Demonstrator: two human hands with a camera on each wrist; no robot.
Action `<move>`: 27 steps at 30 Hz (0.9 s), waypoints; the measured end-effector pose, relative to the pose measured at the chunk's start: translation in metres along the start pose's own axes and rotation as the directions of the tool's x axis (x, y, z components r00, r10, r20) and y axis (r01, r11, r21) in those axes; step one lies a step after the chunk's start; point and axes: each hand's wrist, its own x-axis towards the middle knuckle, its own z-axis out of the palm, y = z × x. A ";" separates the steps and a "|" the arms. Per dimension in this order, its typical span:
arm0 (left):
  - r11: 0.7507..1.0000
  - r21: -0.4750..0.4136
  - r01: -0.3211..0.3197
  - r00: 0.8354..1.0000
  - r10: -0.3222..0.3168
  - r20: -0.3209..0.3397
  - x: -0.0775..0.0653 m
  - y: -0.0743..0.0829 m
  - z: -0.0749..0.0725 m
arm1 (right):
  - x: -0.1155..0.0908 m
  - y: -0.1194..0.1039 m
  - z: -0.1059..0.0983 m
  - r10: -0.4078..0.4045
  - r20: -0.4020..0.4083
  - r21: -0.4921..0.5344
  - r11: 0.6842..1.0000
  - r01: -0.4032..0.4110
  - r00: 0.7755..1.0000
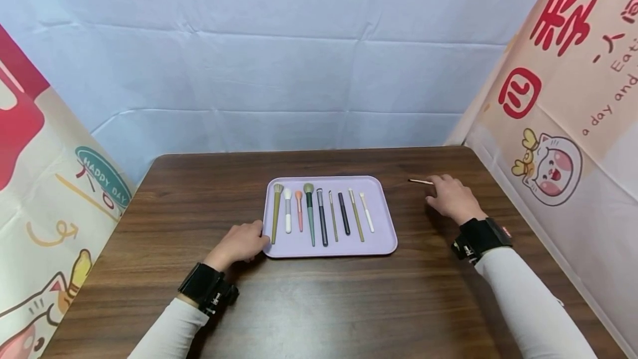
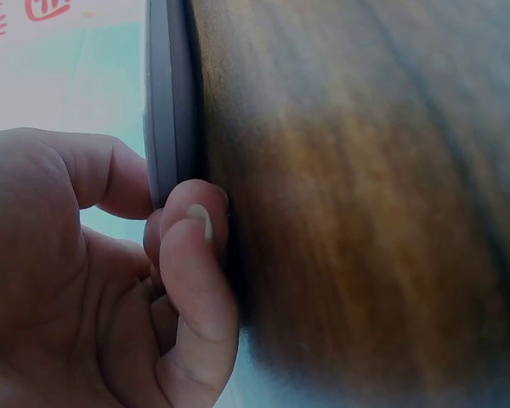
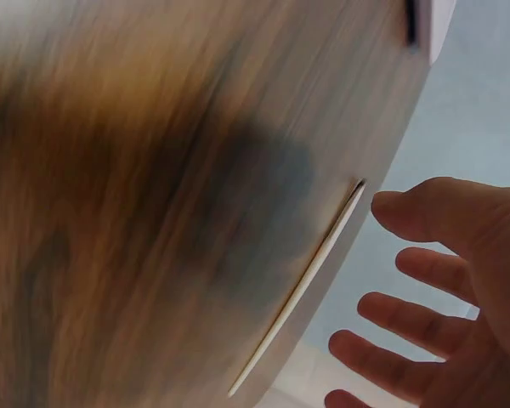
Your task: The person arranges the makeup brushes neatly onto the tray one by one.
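My left hand (image 1: 242,241) grips the left edge of a lilac tray (image 1: 385,234) near its front corner. In the left wrist view the tray's rim (image 2: 172,110) lies between the thumb and the curled fingers. Several makeup brushes lie side by side on the tray, among them a green one (image 1: 311,218), a pink one (image 1: 300,214) and a dark one (image 1: 344,215). Right of the tray, my right hand (image 1: 454,198) hovers with spread fingers over a thin pale brush (image 3: 297,289) with a dark tip. That brush lies on the table; the hand hides part of it in the head view.
The brown wooden table (image 1: 319,309) carries the tray near its far middle. A pale blue cloth (image 1: 289,71) hangs behind it. Printed cloths stand at the left (image 1: 50,204) and the right (image 1: 573,104), close to the table's sides.
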 end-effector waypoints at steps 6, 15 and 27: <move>1.000 0.004 0.000 1.000 0.000 -0.002 0.000 0.000 0.000 | 0.007 0.021 0.001 -0.018 -0.023 0.005 1.000 0.018 1.000; 1.000 -0.006 0.011 1.000 -0.011 -0.001 -0.002 0.003 -0.002 | 0.018 0.039 0.001 -0.030 -0.003 0.001 1.000 0.030 1.000; 1.000 -0.014 0.013 1.000 -0.013 0.004 -0.003 0.003 -0.002 | 0.025 0.051 0.001 -0.018 0.017 0.016 1.000 0.017 1.000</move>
